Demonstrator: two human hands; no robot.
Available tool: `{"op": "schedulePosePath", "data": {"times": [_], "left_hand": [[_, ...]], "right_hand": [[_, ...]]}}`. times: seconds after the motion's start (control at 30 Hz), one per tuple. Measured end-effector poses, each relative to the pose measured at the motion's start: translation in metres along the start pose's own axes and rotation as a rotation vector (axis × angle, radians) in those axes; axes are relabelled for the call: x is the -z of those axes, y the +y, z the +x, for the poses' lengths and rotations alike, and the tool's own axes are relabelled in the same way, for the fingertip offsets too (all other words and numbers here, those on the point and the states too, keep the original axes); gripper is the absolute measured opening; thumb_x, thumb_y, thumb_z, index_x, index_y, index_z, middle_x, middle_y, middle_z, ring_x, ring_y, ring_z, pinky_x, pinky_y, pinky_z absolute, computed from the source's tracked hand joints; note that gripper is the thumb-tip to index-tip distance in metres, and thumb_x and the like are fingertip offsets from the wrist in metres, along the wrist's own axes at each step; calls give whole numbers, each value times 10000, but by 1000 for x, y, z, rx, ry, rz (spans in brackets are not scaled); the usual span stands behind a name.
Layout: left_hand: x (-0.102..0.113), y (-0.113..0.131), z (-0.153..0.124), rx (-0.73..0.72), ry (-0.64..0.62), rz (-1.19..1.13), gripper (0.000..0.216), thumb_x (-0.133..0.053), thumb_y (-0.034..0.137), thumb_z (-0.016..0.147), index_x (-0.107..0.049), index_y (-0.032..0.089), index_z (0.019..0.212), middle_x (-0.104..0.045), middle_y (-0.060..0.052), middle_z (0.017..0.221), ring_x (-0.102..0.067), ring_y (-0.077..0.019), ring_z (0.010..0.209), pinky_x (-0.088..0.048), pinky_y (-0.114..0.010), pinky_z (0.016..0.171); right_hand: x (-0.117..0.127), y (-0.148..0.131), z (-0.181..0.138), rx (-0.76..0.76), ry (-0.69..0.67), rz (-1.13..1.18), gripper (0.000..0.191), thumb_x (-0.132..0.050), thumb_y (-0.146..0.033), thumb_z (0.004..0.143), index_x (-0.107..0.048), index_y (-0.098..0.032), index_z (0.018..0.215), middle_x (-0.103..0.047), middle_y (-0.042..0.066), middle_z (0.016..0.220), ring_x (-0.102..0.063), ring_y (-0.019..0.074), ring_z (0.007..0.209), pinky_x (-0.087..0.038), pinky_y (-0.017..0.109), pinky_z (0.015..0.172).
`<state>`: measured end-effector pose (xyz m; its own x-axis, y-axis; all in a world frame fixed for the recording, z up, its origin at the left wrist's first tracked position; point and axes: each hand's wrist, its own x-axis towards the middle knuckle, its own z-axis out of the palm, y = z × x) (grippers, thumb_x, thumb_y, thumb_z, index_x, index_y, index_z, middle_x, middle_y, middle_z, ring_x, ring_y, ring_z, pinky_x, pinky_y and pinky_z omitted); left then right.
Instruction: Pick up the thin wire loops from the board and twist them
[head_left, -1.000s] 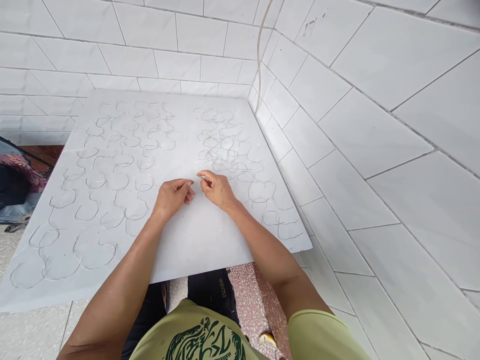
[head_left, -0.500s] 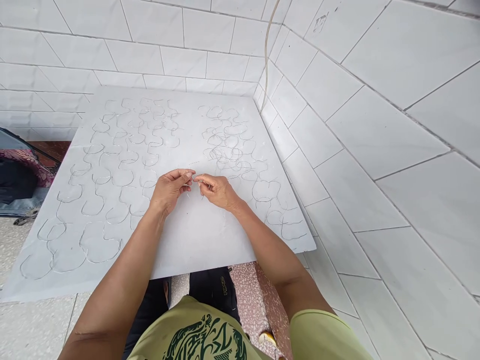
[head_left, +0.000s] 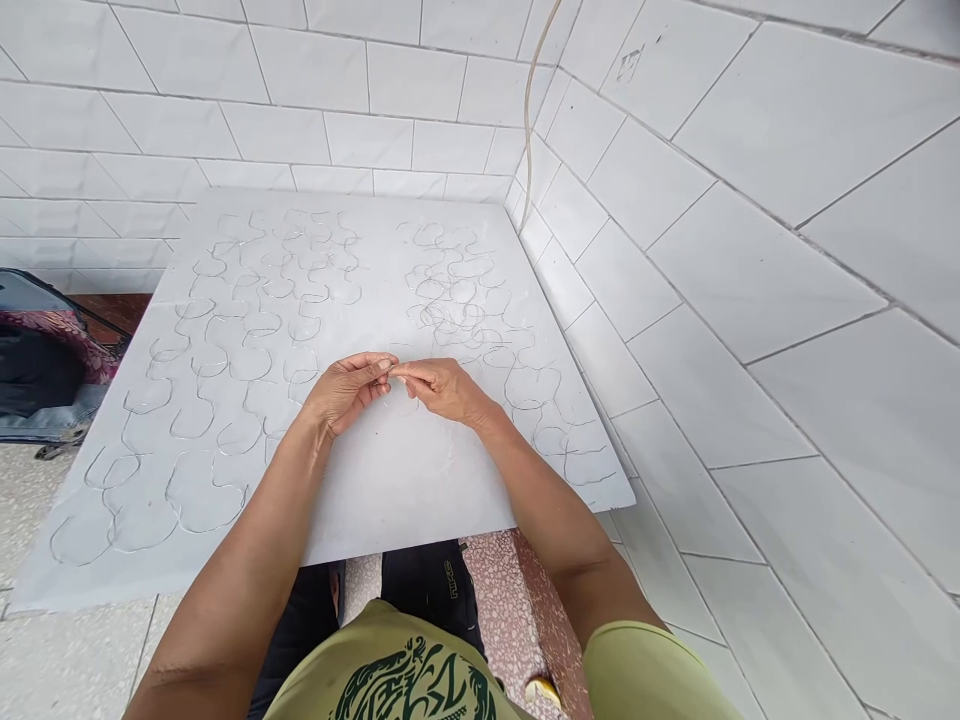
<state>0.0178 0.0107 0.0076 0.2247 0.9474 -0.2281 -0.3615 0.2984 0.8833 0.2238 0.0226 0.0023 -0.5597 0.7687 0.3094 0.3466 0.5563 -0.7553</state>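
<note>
Both hands meet over the middle of a white board (head_left: 420, 490), with their fingertips nearly touching. My left hand (head_left: 351, 392) is closed in a pinch, thumb against forefinger. My right hand (head_left: 448, 390) pinches close beside it, forefinger stretched toward the left fingertips. Between them is a thin piece of wire, mostly covered by the fingers and hard to make out. To the left of my hands, bent wires (head_left: 214, 529) with rounded curves lie in rough rows. A denser, overlapping group of curved wires (head_left: 457, 312) lies beyond and to the right.
White tiled walls (head_left: 750, 270) close off the back and right of the board. A pale cable (head_left: 528, 130) runs down the corner. A bag (head_left: 37, 370) with dark and patterned cloth stands off the left edge. A black item (head_left: 427, 590) is below the front edge.
My fingertips have drawn closer together, and the right hand has flattened toward the left. The wire ends that hung below the fingers are now fainter. The view has tilted slightly upward.
</note>
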Motion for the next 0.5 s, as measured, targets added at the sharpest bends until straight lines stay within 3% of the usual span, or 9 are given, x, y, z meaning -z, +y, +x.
{"op": "schedulePosePath", "data": {"times": [0.13,0.33,0.5], "left_hand": [[0,0,1,10,5,-10,257,-877,315,758,-817,165,958,-654,-49,850,-557,-116,754,-514,-271,719],[0,4,-1,-61,62,-31,257,-864,313,770,-807,169,975,-652,-52,862,-578,-127,765,-523,-283,721],[-2,5,-1,-83,46,-57,230,-851,301,780,-794,159,950,-652,-49,879,-588,-121,764,-536,-288,747]], "right_hand": [[2,-3,2,-90,13,37,263,-534,-367,996,-732,-240,1113,-637,-27,707,-503,97,562,-417,238,599],[4,-2,5,-192,44,161,268,-539,-405,983,-709,-207,923,-681,-2,711,-560,110,585,-447,241,579],[2,-1,7,-250,42,273,253,-562,-407,965,-695,-201,903,-674,-6,687,-588,113,579,-483,235,550]]}}
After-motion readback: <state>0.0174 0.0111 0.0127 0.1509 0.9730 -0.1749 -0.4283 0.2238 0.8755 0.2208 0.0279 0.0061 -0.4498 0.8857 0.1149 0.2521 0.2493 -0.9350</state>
